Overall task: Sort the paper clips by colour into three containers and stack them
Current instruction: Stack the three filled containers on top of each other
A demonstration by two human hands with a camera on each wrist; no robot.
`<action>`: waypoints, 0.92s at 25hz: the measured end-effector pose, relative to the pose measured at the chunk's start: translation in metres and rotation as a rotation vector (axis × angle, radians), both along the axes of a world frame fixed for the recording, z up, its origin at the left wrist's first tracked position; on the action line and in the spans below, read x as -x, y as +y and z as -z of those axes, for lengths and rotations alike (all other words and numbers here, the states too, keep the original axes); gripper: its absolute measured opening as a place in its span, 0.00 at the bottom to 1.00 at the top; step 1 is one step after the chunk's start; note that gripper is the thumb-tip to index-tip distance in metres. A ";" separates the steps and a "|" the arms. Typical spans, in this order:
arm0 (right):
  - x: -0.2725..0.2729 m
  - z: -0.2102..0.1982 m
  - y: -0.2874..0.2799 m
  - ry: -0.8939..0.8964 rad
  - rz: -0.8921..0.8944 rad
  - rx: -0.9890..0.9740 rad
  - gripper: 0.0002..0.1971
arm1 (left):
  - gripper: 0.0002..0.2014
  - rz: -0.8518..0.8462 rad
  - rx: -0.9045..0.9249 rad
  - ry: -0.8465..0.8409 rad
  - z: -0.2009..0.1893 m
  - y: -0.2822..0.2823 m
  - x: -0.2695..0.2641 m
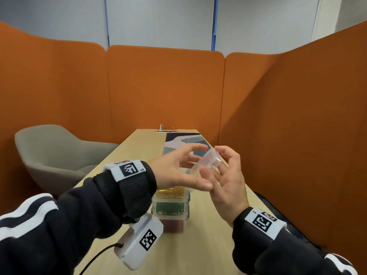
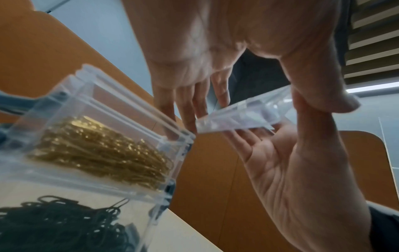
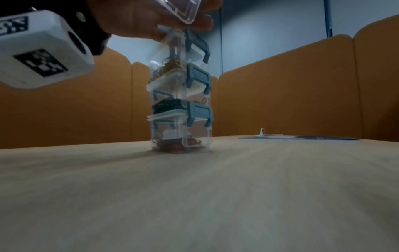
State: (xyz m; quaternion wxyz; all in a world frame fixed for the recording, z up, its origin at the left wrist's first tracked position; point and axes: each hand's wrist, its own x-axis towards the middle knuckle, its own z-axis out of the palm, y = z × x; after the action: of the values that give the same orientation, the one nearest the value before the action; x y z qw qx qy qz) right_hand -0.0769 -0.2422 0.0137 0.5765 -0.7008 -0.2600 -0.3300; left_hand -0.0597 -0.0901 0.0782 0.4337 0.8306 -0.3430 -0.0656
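Three clear containers with blue latches stand stacked (image 1: pixel 171 205) on the wooden table: gold clips (image 2: pixel 103 153) on top, dark green clips (image 2: pixel 64 226) in the middle, red clips (image 3: pixel 177 145) at the bottom. Above the stack, a clear lid (image 1: pixel 206 161) hangs tilted between both hands. My right hand (image 1: pixel 228 175) pinches it between thumb and fingers. My left hand (image 1: pixel 178 169) spans it with nearly straight fingers, thumb under it, touching it. The right wrist view shows the stack (image 3: pixel 181 102) upright, with the lid (image 3: pixel 181 10) and the left hand (image 3: pixel 140 22) above it.
Orange partition panels wall the table (image 1: pixel 198 245) on three sides. A grey chair (image 1: pixel 59 153) stands at the left. A patterned mat (image 1: pixel 184 141) and a socket strip with a cable (image 1: pixel 166 131) lie at the far end.
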 end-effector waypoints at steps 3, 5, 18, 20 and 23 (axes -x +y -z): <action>-0.002 -0.001 0.006 -0.032 -0.036 -0.040 0.27 | 0.39 0.038 0.027 0.042 0.001 0.000 -0.003; -0.007 0.002 0.009 0.003 0.009 0.003 0.28 | 0.35 -0.049 0.058 -0.022 -0.001 0.003 -0.009; -0.023 0.014 0.012 0.378 0.247 0.234 0.19 | 0.42 -0.280 -0.498 -0.008 0.009 0.024 -0.032; -0.021 0.013 0.012 0.483 0.322 0.274 0.36 | 0.46 -0.271 -0.580 -0.100 0.014 0.018 -0.029; -0.021 0.012 0.011 0.548 0.367 0.367 0.43 | 0.48 -0.279 -0.620 -0.168 0.018 0.013 -0.027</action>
State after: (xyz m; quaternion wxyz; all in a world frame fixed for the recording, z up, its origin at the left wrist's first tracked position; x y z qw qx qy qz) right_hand -0.0557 -0.2314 0.0020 0.4207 -0.8897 -0.0212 -0.1760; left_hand -0.0332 -0.0767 0.0600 0.1357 0.9642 -0.2245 -0.0382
